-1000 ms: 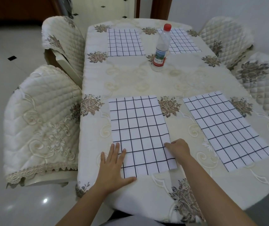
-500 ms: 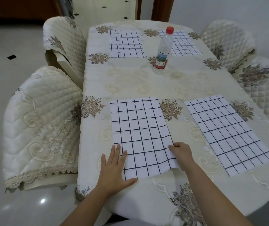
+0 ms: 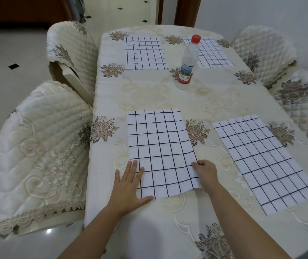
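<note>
Where the person stands at the near end of the table (image 3: 149,94), four mats of white cloth with a dark grid lie flat on its cream embroidered cover. Count of mats: the checked mat (image 3: 160,146) under the hands, at the near left; a second mat (image 3: 261,161) at the near right, well apart from the first; a far-left mat (image 3: 144,53); a far-right mat (image 3: 213,55). Count of bottles: one clear bottle (image 3: 186,64) with a red cap and a printed label, upright near the middle of the table, its upper part seen in front of the far-right mat. Count of chairs: four, each in a quilted cream cover, namely a near-left chair (image 3: 43,146), a far-left chair (image 3: 71,51), a far-right chair (image 3: 261,51) and a near-right chair (image 3: 302,101).

Left hand (image 3: 130,186): spread wide and flat, palm down, pressing on the near left corner of the checked mat, with fingers partly on the mat and partly on the table cover, thumb along the mat's near edge. Right hand (image 3: 205,172): fingers curled in, gripping the right edge of the same mat near its near corner, where that edge lifts slightly off the cover. Both forearms reach in from the near side, bare to the frame's edge
</note>
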Demonstrator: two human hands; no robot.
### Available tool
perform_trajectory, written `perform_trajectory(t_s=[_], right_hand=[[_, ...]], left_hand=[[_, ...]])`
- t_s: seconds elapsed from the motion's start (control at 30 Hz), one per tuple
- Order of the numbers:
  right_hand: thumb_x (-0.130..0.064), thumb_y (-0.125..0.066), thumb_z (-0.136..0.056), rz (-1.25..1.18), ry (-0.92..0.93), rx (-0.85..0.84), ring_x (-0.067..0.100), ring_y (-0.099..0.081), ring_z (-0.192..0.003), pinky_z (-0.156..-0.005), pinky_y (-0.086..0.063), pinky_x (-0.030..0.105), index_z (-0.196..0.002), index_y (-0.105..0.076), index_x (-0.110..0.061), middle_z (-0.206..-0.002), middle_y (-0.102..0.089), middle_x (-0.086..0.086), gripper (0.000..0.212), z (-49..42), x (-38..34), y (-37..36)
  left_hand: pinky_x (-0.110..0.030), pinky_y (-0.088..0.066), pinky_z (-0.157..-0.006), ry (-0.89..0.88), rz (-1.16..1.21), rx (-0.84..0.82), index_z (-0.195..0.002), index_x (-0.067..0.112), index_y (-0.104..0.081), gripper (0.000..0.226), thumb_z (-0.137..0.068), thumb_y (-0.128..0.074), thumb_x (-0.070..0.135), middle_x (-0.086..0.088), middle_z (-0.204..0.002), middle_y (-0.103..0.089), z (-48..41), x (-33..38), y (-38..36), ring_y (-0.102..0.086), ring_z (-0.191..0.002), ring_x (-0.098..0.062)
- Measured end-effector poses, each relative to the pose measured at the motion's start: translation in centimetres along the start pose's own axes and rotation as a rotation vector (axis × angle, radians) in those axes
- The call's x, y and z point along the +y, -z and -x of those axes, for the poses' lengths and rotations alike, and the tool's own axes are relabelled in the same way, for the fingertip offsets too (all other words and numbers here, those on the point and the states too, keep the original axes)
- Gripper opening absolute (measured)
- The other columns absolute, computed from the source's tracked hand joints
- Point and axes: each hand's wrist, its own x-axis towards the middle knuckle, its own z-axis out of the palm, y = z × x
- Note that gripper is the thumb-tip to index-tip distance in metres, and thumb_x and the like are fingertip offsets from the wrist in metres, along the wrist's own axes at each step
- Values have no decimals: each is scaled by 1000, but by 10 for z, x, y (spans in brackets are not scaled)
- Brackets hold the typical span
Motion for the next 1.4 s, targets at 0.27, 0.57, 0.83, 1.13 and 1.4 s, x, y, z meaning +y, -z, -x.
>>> perform_trajectory(t_s=[0.27,0.57,0.83,1.13,1.4], right_hand=[[-22,-59,-88,84,45,42,19,-48,-73,-57,-33,25,-81,-54,-6,-70,-50,-3,18,1,2,0],[-22,-56,-89,172,61,56,19,-52,-80,-69,-36,27,-88,-55,-9,-79,-55,-1,13,9,5,6],[-18,-53,-85,543,356,358,33,-57,-79,-63,-45,36,-90,-57,-2,-88,-59,15,18,18,15,-1],[-25,-37,-85,831,893,-77,22,-44,-130,-108,-30,39,-132,-39,-12,-139,-49,5,49,53,34,-76],[-47,-6,-89,903,630,-37,10,9,-143,-115,-6,45,-145,-2,-29,-153,6,-12,59,0,46,-8]], left_hand=[[-45,-4,-107,-11,13,0,-147,25,-16,91,-76,-14,82,5,-157,16,2,-1,1,14,-144,-12],[-50,-11,-109,10,63,-49,-145,22,-21,93,-76,-14,83,-7,-153,-23,4,-2,6,17,-143,-10],[-51,-7,-109,63,238,15,-147,21,-21,72,-88,-25,61,-6,-156,-5,3,4,12,20,-141,-6],[-50,-39,-99,20,135,-5,-125,6,-56,49,-92,-26,25,-10,-133,-55,-27,64,5,-43,-129,-24],[-61,-41,-90,244,114,7,-134,12,-44,55,-86,-33,37,-8,-143,-46,-37,10,11,-38,-132,-24]])
